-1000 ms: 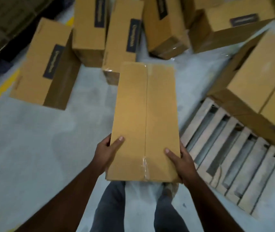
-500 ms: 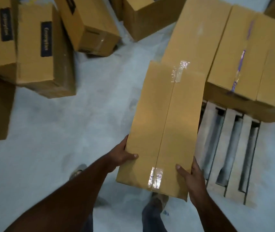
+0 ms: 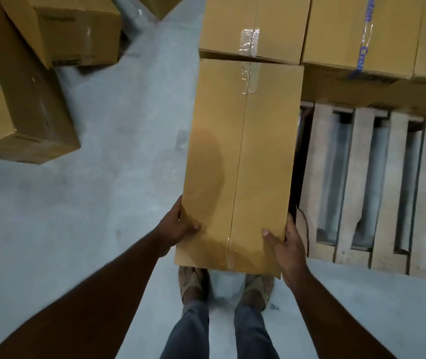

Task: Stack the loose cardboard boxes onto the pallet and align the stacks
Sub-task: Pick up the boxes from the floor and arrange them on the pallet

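I carry a long brown cardboard box (image 3: 243, 161) lengthwise in front of me, its taped seam facing up. My left hand (image 3: 178, 226) grips its near left edge, thumb on top. My right hand (image 3: 287, 242) grips the near right corner, thumb on top. The box hangs over the left edge of the wooden pallet (image 3: 349, 182). Its far end meets a stacked box (image 3: 255, 27) on the pallet. Beside that one, to the right, sits a second stacked box (image 3: 359, 32) with blue printed tape.
Loose boxes lie on the grey floor at the left: a large box (image 3: 17, 99) with a dark label and a tilted box (image 3: 77, 29) behind it. My feet (image 3: 224, 283) stand just under the near end of the carried box. Bare pallet slats show at right.
I have turned right and stepped up to the pallet. The carried box has swung from over the floor to the pallet's left edge, now square to the stacked boxes.
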Available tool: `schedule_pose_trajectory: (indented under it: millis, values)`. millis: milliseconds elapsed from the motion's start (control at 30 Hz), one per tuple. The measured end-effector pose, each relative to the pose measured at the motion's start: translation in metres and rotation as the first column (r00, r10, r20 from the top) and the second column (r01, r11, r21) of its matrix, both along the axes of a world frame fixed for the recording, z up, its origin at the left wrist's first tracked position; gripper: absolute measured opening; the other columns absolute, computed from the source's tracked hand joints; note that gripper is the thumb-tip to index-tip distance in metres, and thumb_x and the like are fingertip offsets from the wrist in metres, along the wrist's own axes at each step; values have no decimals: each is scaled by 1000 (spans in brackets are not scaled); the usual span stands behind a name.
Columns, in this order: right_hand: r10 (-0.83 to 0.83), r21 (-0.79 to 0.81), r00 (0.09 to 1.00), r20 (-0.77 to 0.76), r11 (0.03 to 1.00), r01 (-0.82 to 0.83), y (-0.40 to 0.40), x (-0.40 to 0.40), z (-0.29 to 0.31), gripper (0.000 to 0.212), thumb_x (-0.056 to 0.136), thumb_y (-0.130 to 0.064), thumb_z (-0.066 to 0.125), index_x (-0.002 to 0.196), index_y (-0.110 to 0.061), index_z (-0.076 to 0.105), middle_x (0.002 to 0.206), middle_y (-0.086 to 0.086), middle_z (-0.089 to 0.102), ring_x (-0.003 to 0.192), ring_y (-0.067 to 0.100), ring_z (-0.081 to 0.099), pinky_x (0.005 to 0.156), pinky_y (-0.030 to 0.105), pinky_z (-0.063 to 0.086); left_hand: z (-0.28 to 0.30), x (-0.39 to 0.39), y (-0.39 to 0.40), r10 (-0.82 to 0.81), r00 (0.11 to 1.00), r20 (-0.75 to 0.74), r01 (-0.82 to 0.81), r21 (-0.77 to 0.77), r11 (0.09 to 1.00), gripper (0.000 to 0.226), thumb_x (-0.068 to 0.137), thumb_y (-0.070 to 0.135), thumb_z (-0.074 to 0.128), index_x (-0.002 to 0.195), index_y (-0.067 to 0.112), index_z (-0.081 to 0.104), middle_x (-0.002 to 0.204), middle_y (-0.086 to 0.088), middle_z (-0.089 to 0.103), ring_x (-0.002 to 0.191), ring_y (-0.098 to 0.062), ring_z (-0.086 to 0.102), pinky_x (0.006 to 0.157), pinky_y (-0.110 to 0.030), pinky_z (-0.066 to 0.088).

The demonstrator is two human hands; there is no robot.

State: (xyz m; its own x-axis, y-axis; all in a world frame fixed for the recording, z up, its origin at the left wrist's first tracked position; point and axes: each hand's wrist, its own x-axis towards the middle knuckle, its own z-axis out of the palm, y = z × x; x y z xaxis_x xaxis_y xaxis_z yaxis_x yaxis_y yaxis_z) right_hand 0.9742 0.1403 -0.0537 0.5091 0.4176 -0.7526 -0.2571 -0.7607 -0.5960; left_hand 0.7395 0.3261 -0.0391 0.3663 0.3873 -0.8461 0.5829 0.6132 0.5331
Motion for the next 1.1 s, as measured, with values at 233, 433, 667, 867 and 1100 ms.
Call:
schedule_pose_trajectory:
  millis: [233, 433, 667, 867, 1100]
  values:
    - [-21, -21, 1000, -12, 1000, 21, 11, -10, 10, 81, 95, -26, 74, 162, -36, 30, 146, -9, 55, 132, 17, 52, 102, 32, 44, -4, -5, 15, 2, 999, -38, -3, -22, 1000, 85, 90, 19, 80, 155, 45, 30, 140, 15, 53, 128, -20, 54, 102, -47, 52]
    - [-18, -20, 1000, -14, 1000, 17, 18, -20, 6, 80, 95, -28, 74, 161, -38, 31, 145, -8, 55, 132, 19, 52, 104, 37, 43, -9, -14, 28, -25, 999, -24, 25, 6, 1000, 90, 87, 21, 84, 155, 45, 31, 140, 19, 54, 129, -14, 54, 103, -41, 53]
    - [3, -15, 1000, -7, 1000, -3, 17, -18, 5, 80, 95, -28, 74, 161, -37, 30, 148, -5, 55, 133, 20, 51, 107, 40, 44, -16, -18, 28, -17, 1000, -16, 17, 2, 1000, 92, 83, 28, 87, 154, 49, 32, 140, 21, 54, 125, -11, 55, 99, -41, 55]
    - [15, -24, 1000, 5, 1000, -15, 16, -21, 8, 80, 96, -27, 74, 162, -35, 30, 150, -3, 54, 134, 20, 51, 111, 42, 43, -15, -21, 21, -18, 999, -29, 19, 25, 1000, 88, 87, 23, 84, 153, 50, 32, 139, 20, 55, 126, -13, 57, 94, -36, 57]
    - [2, -19, 1000, 1, 1000, -2, 15, -20, 3, 82, 94, -25, 76, 162, -35, 31, 145, -10, 55, 127, 12, 53, 101, 30, 45, -13, -22, 20, -59, 998, -34, 61, 74, 995, 91, 85, 34, 85, 156, 47, 30, 144, 17, 53, 128, -13, 55, 104, -47, 54]
